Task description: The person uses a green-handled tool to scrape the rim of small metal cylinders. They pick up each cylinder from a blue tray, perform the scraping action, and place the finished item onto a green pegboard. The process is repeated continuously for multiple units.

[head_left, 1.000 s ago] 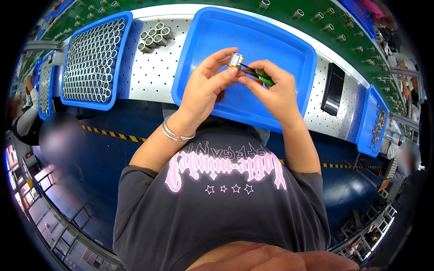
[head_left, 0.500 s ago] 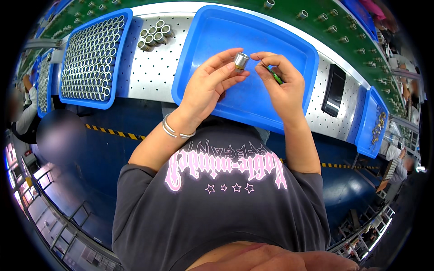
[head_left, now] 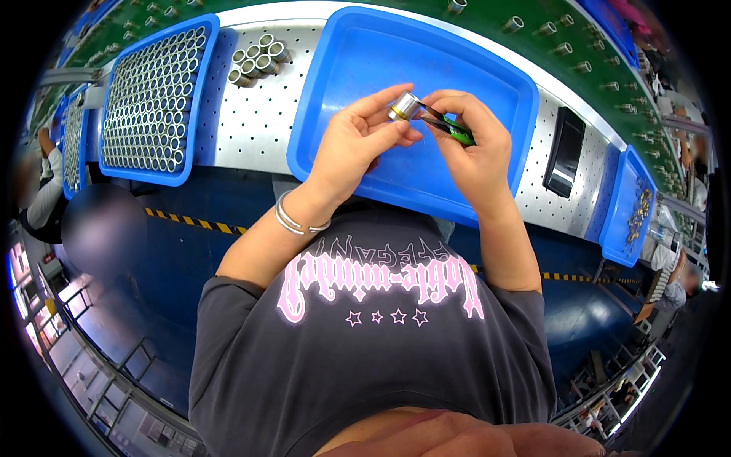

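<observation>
Right now your left hand (head_left: pixel 358 141) pinches a small silver metal cylinder (head_left: pixel 403 107) between thumb and fingertips, the fingers closed snugly on its body so that its brass-coloured end faces your other hand. Your right hand (head_left: pixel 472 148) is curled shut around green-handled tweezers (head_left: pixel 449 128), whose dark tips meet the open end of the cylinder. Both hands hover above the middle of the large blue tray (head_left: pixel 358 53), whose near rim lies under your wrists. A pair of silver bangles (head_left: pixel 293 221) circles your left wrist.

Off the tray's left edge, a small cluster of loose metal cylinders (head_left: pixel 257 57) stands on the perforated steel worktop (head_left: pixel 244 122) near its far edge. Further left, a blue crate (head_left: pixel 199 84) sits packed with upright metal tubes in tight rows. Toward the right end of the worktop a black rectangular device (head_left: pixel 565 152) lies flat, and beyond it, at the right corner, a small blue bin (head_left: pixel 620 221) holds little brass-coloured parts. Behind the worktop's far edge a green belt (head_left: pixel 563 68) carries spaced metal pieces.
</observation>
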`<move>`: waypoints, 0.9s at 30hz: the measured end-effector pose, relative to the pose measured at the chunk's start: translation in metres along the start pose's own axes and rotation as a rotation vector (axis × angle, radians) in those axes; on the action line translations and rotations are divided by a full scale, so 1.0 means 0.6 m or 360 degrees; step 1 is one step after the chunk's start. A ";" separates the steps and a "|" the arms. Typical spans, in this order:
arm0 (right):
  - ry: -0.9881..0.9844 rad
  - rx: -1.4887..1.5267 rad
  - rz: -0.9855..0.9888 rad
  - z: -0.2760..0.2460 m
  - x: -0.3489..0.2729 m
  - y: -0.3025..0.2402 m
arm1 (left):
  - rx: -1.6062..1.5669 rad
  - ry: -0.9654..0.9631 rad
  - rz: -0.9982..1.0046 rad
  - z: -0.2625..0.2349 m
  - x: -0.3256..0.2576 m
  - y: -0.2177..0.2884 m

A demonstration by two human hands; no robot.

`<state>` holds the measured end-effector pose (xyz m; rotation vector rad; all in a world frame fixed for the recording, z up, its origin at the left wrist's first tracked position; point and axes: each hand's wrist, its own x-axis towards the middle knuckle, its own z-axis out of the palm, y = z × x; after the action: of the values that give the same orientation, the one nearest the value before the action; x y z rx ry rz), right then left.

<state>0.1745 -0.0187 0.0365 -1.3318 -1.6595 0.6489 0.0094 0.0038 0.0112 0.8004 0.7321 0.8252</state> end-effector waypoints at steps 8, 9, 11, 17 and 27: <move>0.0045 0.0077 -0.0075 -0.002 -0.006 -0.001 | 0.0239 -0.0061 0.0084 0.006 -0.005 0.002; 0.0065 0.0069 -0.0088 -0.004 -0.005 -0.002 | 0.0241 -0.0069 0.0089 0.006 -0.005 0.002; 0.0103 0.0053 -0.0114 -0.011 -0.004 -0.004 | 0.0267 -0.0093 0.0136 0.004 -0.004 -0.002; 0.0249 -0.0018 0.0010 -0.020 -0.003 0.011 | 0.0293 -0.0137 0.0172 -0.001 -0.002 -0.007; 0.0056 -0.0062 0.0046 -0.006 -0.013 0.000 | -0.0064 0.0026 0.0180 0.005 0.003 -0.006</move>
<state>0.1780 -0.0266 0.0360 -1.3899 -1.6344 0.6095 0.0139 0.0031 0.0089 0.8052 0.6873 0.9467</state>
